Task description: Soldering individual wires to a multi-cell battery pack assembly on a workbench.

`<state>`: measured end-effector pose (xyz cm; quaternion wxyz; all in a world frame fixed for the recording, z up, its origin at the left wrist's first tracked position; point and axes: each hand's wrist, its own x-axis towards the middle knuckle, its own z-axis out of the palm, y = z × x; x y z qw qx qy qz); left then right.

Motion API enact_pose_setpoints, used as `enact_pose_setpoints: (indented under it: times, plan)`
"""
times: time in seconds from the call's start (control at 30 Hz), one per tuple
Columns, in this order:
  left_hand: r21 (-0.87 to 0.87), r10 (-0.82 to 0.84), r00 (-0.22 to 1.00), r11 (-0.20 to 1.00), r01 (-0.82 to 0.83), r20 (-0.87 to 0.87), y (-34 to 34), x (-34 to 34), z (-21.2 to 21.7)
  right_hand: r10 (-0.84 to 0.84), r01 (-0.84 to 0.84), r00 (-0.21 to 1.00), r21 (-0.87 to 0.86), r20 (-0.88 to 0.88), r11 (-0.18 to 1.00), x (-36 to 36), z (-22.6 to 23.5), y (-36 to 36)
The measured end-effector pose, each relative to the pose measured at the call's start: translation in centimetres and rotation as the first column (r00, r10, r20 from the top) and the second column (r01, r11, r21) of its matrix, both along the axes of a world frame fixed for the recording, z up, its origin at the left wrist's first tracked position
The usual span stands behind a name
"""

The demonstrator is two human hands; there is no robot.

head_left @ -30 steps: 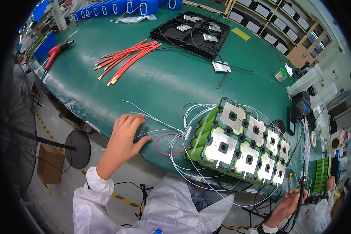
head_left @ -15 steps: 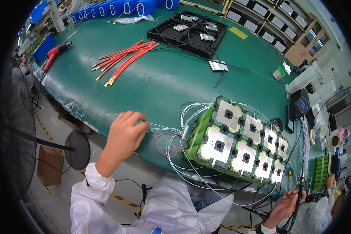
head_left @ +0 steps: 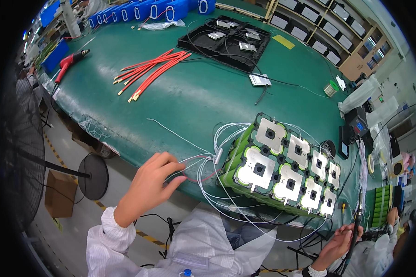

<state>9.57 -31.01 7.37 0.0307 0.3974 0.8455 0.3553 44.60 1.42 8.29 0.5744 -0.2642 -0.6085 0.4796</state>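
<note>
Here's the left hand (head_left: 148, 184), out over the near edge of the counter (head_left: 203, 99), thumb and forefinger spread with a clear gap between them. White wires (head_left: 192, 160) run right up to those fingers, but whether any is pinched further inside that grip, I cannot tell. A red wire (head_left: 203, 179) curves just beside the thumb. The wires gather at a small white plug (head_left: 218, 155), and right behind it sits the big one: the green battery pack (head_left: 289, 183), on the counter at the near edge, right of centre, silvery plates showing on its upper face. One loose white wire reaches away to the upper left, its end lying free on the green top.

Over to the right hand (head_left: 337, 244), low at the near right corner: that grip is closed around a black soldering iron (head_left: 358, 214), tip pointing up, just beside the pack.

Farther back, red cables (head_left: 158, 74) lie fanned out, a red heat gun (head_left: 66, 63) well apart at the left edge. A black tray (head_left: 194, 42) holds small pale pieces, with another white piece (head_left: 260, 80) just outside it. At the far right, a co-worker's hand (head_left: 393, 215) is beside another green pack (head_left: 380, 206).
</note>
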Motion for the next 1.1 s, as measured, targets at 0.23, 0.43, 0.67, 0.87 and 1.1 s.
enact_pose_setpoints:
  times: [0.23,0.43,0.67,0.87,1.1]
  plan:
    - [0.049,-0.348,0.869,0.934,0.354,0.352,-2.5,3.2,4.0,-0.063,0.063,0.998,-0.017,0.013,0.998,-0.2,0.1,-0.6]
    - [-0.014,-0.545,0.778,0.816,0.578,0.313,-2.3,6.7,2.1,-0.026,0.024,0.998,-0.054,-0.052,0.998,-0.2,0.2,-0.7]
    - [-0.260,-0.672,0.740,0.713,0.651,0.011,0.1,9.4,3.8,0.041,-0.047,0.991,-0.043,-0.127,0.998,1.0,0.1,-0.7]
    - [0.025,-0.700,0.654,0.677,0.736,-0.286,4.5,11.6,2.5,0.127,-0.129,0.974,0.001,-0.190,0.992,1.0,0.4,-1.7]
    - [0.106,-0.738,0.673,0.666,0.739,-0.052,7.6,14.6,2.7,0.154,-0.150,0.973,0.039,-0.171,0.988,1.6,0.2,-2.1]
